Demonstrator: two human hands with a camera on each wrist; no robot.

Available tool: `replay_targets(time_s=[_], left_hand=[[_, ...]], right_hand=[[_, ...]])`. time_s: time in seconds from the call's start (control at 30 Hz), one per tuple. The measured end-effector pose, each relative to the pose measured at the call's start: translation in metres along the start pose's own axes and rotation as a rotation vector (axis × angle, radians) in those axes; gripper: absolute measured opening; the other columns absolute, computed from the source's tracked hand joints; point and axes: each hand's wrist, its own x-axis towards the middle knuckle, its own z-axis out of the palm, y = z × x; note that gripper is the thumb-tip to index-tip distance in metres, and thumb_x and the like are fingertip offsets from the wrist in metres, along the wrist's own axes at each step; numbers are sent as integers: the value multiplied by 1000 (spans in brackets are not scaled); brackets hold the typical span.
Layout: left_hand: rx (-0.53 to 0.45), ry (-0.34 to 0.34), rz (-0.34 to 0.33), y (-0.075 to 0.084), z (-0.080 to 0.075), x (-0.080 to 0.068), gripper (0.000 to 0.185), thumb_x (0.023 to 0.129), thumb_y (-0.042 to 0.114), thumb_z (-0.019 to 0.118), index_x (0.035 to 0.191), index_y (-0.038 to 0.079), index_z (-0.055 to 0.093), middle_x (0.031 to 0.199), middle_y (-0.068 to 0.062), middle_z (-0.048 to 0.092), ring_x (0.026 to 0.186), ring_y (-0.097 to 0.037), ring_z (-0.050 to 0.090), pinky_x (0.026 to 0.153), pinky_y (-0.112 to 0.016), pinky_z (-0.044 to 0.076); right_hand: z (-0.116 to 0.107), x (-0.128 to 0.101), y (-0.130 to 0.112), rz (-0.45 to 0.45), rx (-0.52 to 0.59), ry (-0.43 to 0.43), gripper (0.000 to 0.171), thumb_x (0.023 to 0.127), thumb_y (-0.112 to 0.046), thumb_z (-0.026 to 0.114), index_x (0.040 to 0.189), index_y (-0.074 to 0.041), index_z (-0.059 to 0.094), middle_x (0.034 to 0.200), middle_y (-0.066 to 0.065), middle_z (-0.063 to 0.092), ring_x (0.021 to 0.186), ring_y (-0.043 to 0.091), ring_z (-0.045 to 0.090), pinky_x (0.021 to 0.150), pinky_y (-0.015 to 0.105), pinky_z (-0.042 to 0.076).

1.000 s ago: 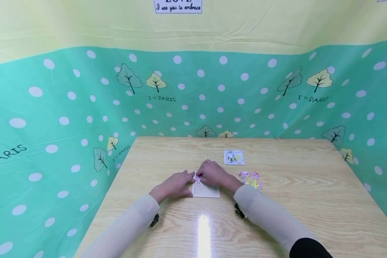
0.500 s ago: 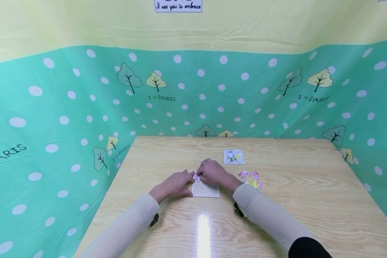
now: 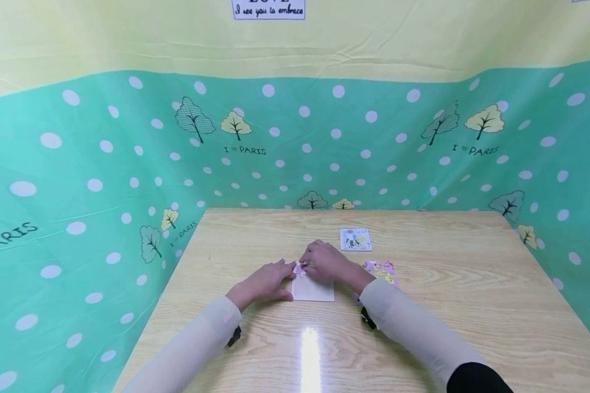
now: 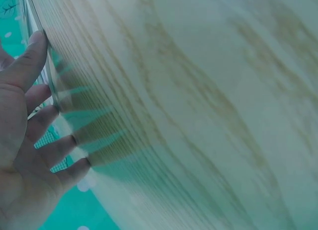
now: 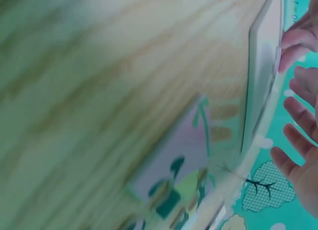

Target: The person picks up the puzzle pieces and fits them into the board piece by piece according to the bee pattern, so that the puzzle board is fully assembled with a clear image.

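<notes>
Flat on the table lies a small pale puzzle board (image 3: 316,291). My left hand (image 3: 263,283) rests at its left side, fingers fairly straight and spread; the left wrist view shows that hand (image 4: 37,125) with the thumb against the board's edge. At the board's far left corner, my right hand (image 3: 326,263) pinches a pinkish puzzle piece (image 3: 300,270) with thumb and forefinger, partly covering it. Loose puzzle pieces (image 3: 388,267) lie right of the board, partly behind the right forearm. One piece (image 5: 194,133) appears large in the right wrist view.
A square picture card (image 3: 355,239) with a bee-like figure lies beyond the right hand. The wooden table (image 3: 462,284) is backed by a green dotted cloth (image 3: 290,125). A bright light reflection crosses the near tabletop.
My right hand shifts very slightly at the corner piece, its forearm now covering more of the loose pieces. The left hand stays in place. The head view drifts a little.
</notes>
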Motion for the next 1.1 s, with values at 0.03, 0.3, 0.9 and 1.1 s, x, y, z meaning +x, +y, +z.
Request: replay_targets(time_s=[0.03,0.3,0.9,1.1], left_hand=[[1,2,1,0,0,0,64,85,53,76,135,15,64,159,-11,46,147,-42,42,119,-53,41],[0,-9,-6,0,-1,-1,64,85,52,76,135,15,64,159,-10,45,147,-41,42,120,-53,40],[13,2,10,-1,0,-2,66,86,52,76,137,13,63,158,-12,47,146,-42,42,119,-54,41],[16,2,6,0,-1,-1,66,85,52,76,137,13,64,158,-11,47,146,-42,43,119,-53,41]], right_hand=[[-2,-1,1,1,-1,1,26,98,-29,66,119,-18,75,123,4,71,125,26,58,112,48,47],[-15,-16,14,-1,12,10,26,98,-25,67,119,-15,75,123,6,71,125,28,59,113,48,47],[-25,-60,61,37,32,63,23,96,-20,67,117,-14,76,117,6,73,118,29,63,115,55,43],[-25,-82,81,76,20,56,25,94,-20,70,117,-14,76,116,5,75,116,30,64,110,55,48]])
